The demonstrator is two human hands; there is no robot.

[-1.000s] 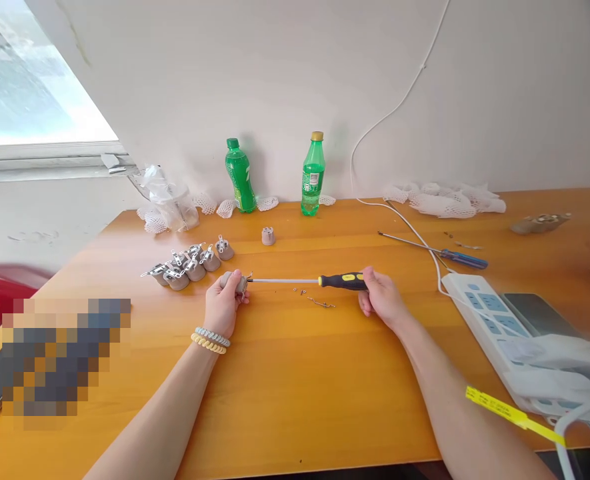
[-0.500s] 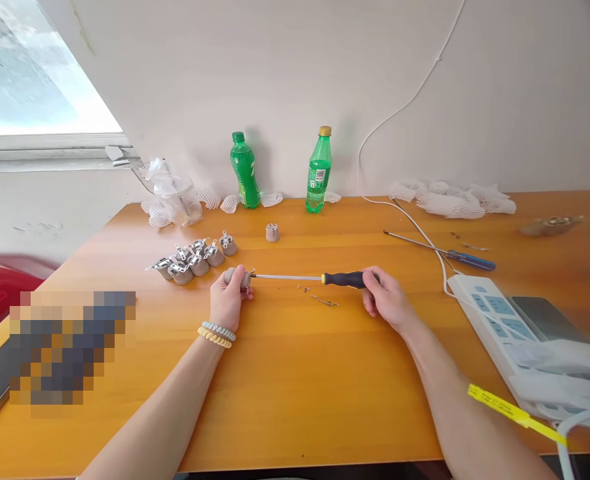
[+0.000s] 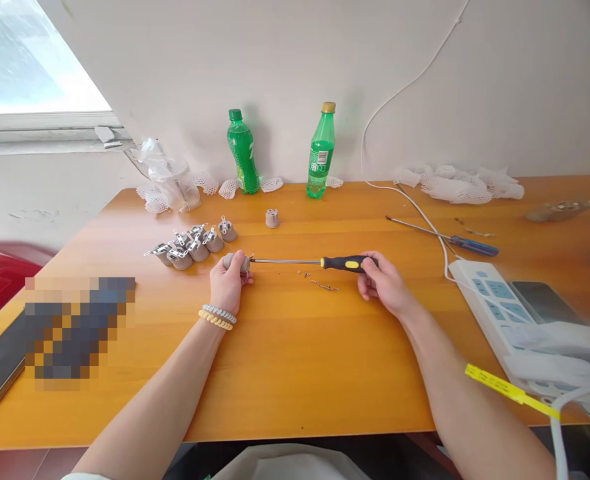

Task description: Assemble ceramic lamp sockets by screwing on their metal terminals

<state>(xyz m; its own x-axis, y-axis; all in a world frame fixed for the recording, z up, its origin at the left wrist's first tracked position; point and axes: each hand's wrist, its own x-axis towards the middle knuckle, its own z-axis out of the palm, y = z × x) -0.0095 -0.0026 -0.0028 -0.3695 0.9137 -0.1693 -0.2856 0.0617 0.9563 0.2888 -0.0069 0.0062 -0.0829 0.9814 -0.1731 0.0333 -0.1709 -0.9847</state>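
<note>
My left hand [image 3: 226, 287] is closed round a grey-beige lamp socket [image 3: 231, 262], with thin metal strips at its right end. In my right hand [image 3: 387, 283] is the black and yellow handle of a screwdriver [image 3: 295, 261]. The shaft lies level, its tip meeting the socket's metal end; whether it sits in a screw is too small to tell. Several similar sockets [image 3: 198, 249] with metal brackets stand grouped beyond my left hand. One socket [image 3: 272, 219] without a visible bracket stands apart. Below the shaft lie tiny hardware pieces [image 3: 307, 275] and a thin metal strip [image 3: 325, 285].
Two green bottles [image 3: 243, 157] stand by the wall, among white foam nets [image 3: 459, 185]. At right are a blue-handled screwdriver [image 3: 475, 245], a white power strip [image 3: 482, 313], a cable and a dark phone [image 3: 545, 302]. Another phone-like slab [image 3: 5, 363] lies left, beside a pixelated patch.
The view has tilted down, so the scene sits higher. The screwdriver handle has turned, now showing a yellow patch. Both hands keep their holds.
</note>
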